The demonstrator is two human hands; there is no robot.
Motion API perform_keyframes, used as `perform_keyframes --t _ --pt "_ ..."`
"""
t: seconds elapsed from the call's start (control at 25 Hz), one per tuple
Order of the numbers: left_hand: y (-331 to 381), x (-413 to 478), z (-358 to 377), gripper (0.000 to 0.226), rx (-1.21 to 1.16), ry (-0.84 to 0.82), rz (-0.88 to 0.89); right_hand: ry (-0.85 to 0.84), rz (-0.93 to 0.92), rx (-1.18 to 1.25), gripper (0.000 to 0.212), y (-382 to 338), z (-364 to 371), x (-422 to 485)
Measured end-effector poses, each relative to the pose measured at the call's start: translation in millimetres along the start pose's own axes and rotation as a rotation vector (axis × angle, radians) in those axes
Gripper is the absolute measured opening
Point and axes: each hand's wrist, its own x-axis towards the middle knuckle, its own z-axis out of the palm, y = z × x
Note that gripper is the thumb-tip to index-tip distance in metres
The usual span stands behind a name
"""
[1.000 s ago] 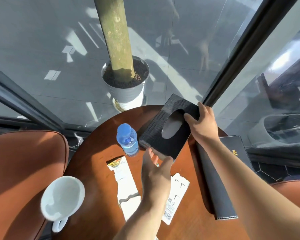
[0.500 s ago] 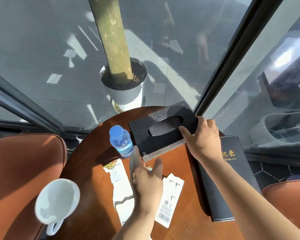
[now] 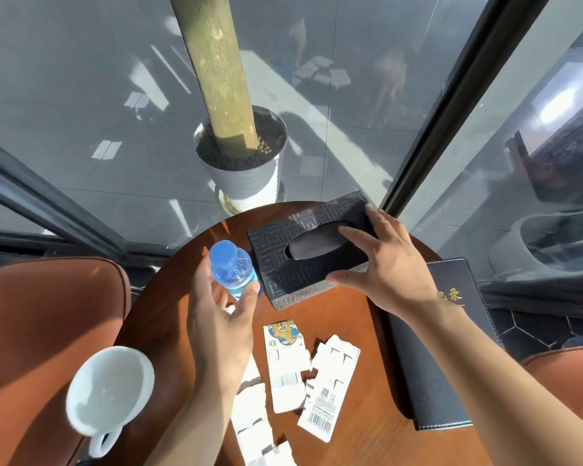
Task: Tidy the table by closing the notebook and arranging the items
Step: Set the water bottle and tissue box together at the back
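Note:
A black patterned tissue box (image 3: pixel 283 260) lies flat at the far side of the round wooden table (image 3: pixel 350 445). My right hand (image 3: pixel 391 274) grips its right end, thumb on the front side and fingers over the top by the oval slot. A small water bottle with a blue cap (image 3: pixel 229 262) stands just left of the box. My left hand (image 3: pixel 219 331) wraps around it from the near side. The closed dark notebook (image 3: pixel 451 381) lies along the table's right edge, partly under my right forearm. Torn white packaging pieces (image 3: pixel 330 381) are scattered in the middle.
A white cup (image 3: pixel 108 388) sits at the table's left edge, over a brown leather chair (image 3: pixel 31 331). Another brown seat (image 3: pixel 566 368) is at the right. Beyond the table stand glass walls with dark frames and a potted trunk (image 3: pixel 246 176).
The tissue box went from tilted up to flat on the table, shifted toward the far edge. My left hand left the box and closed around the bottle.

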Motion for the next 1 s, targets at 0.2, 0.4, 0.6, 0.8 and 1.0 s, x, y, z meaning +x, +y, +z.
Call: perform_keyframes --t 0.2,0.4,0.6,0.8,1.0 --pt "2.2 27.4 2.8 0.049 0.018 -0.024 0.069 0.078 0.074 -0.002 0.080 -6.2 10.9 -2.5" --pt "3.5 57.8 5.4 0.057 -0.049 -0.013 0.059 0.182 0.108 -0.013 0.071 -16.6 22.0 3.1" --pt "5.6 82.4 8.7 0.053 -0.041 -0.011 0.071 0.258 0.142 -0.060 0.073 -24.9 31.3 9.3" --pt "5.6 96.2 9.8 0.049 -0.019 -0.033 0.139 0.292 0.150 -0.075 0.075 -23.6 38.7 16.6" --pt "3.8 102.0 10.3 0.050 0.005 -0.051 0.148 0.279 0.156 -0.147 0.089 -22.4 43.6 17.8"
